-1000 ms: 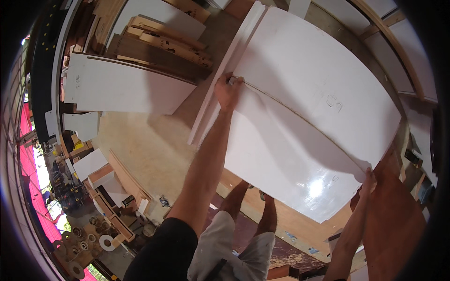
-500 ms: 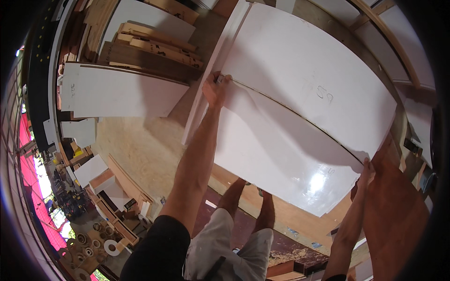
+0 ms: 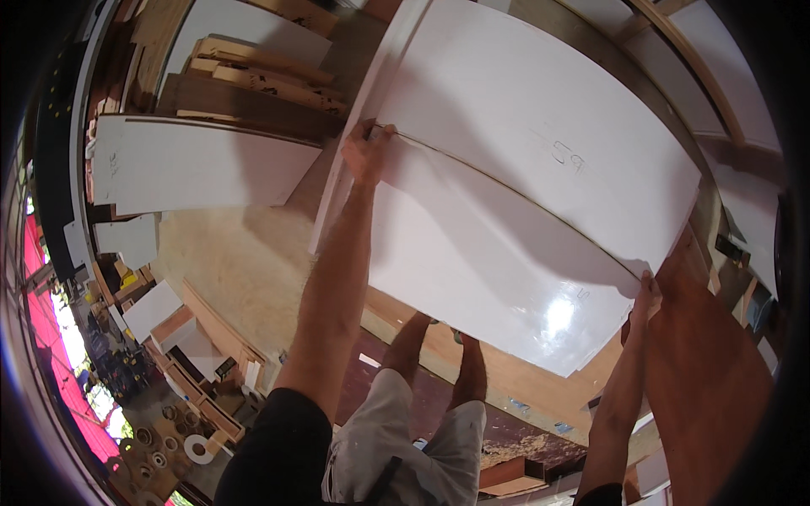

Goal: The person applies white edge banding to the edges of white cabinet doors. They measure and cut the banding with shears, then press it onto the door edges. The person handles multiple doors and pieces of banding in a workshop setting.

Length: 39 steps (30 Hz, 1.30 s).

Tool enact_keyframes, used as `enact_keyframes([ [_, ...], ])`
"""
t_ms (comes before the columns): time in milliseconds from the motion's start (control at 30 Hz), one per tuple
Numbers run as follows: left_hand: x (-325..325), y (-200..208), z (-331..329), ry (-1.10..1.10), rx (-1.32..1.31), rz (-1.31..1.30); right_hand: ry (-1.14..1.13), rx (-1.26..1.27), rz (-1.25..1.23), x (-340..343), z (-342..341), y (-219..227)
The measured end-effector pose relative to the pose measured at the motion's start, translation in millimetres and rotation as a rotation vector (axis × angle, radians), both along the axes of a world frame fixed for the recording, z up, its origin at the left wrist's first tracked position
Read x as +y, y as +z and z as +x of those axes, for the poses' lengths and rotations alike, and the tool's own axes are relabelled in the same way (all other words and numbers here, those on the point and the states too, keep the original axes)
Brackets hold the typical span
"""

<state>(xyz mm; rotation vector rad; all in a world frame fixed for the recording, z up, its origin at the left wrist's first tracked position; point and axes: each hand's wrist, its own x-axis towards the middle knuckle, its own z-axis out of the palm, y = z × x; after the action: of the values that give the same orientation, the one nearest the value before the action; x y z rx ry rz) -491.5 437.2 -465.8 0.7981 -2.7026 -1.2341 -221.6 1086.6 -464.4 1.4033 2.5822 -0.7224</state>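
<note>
I hold a large glossy white panel (image 3: 472, 253) in front of me, its top edge running from upper left to lower right. My left hand (image 3: 364, 153) grips that edge at its left end. My right hand (image 3: 648, 295) grips the same edge at its right end. Behind the panel stands another white board (image 3: 540, 101) with a pencil mark on it, and a narrow white strip (image 3: 359, 143) leans along its left side. My legs and bare feet (image 3: 460, 371) show below the panel.
A white board (image 3: 194, 164) lies at the left on a stack of brown boards and timber (image 3: 253, 84). A plywood floor sheet (image 3: 245, 270) lies below it. A reddish-brown panel (image 3: 709, 371) stands at the right. Small white offcuts and tape rolls (image 3: 198, 447) are scattered at the lower left.
The white panel and both hands have shifted slightly upward in the view; both grips on its edge are unchanged.
</note>
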Motion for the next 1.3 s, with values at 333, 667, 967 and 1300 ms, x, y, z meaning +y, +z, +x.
enact_keyframes([
  [333, -24, -22, -1, -0.207, -0.124, -0.321, 0.001, 0.075, -0.034, 0, 3, 3],
  [667, -13, -12, -7, -0.138, -0.181, 0.083, -0.11, 0.011, -0.041, -1, 8, 5],
  [967, -17, -18, -7, -0.103, -0.163, 0.022, -0.139, 0.074, 0.017, -11, 6, 9],
  [1300, -17, -12, -1, -0.17, -0.167, -0.189, -0.044, 0.134, -0.143, 10, 27, -17],
])
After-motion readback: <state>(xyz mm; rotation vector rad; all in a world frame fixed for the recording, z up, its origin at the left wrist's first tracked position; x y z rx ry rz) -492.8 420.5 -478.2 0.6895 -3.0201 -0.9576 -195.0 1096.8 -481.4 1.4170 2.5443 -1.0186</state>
